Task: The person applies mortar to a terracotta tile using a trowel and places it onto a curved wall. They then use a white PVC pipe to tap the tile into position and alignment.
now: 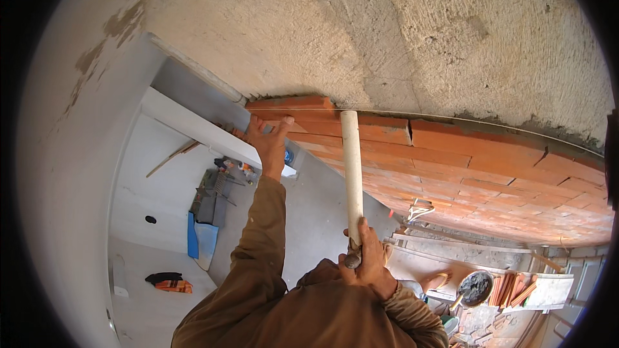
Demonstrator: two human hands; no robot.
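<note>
My left hand [271, 138] has its thumb and fingers spread against the top courses of the orange brick wall [451, 171], just below a brick [290, 102] at the wall's left top. A thin string [477, 121] runs along the top courses, beneath the rough plastered surface [361, 32]. My right hand [369, 258] grips the lower end of a long pale cylindrical bar [352, 167], near its dark end piece. The bar reaches up to the string at the top of the brickwork, right of my left hand.
Below are a grey floor [296, 219], a plank platform [548, 283] bearing a bucket of mortar [476, 289] and stacked bricks [509, 290], and a white beam [187, 122]. A blue object [203, 238] and dark clutter [213, 187] lie at left.
</note>
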